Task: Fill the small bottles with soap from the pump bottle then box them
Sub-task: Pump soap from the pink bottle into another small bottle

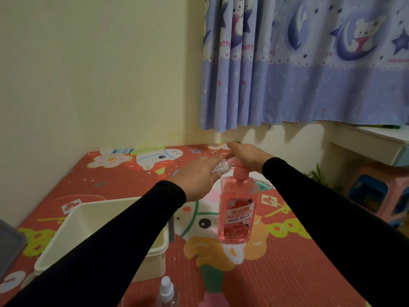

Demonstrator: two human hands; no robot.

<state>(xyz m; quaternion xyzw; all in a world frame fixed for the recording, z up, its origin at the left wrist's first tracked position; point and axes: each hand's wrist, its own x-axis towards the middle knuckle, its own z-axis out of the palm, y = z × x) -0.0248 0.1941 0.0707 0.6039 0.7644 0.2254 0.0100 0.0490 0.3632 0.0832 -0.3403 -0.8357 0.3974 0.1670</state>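
A pink pump bottle of soap (238, 209) stands upright on the red patterned mat (276, 262). My right hand (247, 155) lies flat on its pump head, fingers straight. My left hand (197, 176) grips a small clear bottle (223, 166), tilted with its mouth by the pump's spout. Another small clear bottle with a white spray cap (166, 292) stands at the near edge. A white plastic box (73, 227) sits at the left, partly hidden by my left arm.
A grey lid or container edge (8, 247) shows at the far left. The wall and a blue curtain (309, 63) close off the back. A white shelf (376, 140) and coloured stools (376, 191) stand to the right, beyond the mat.
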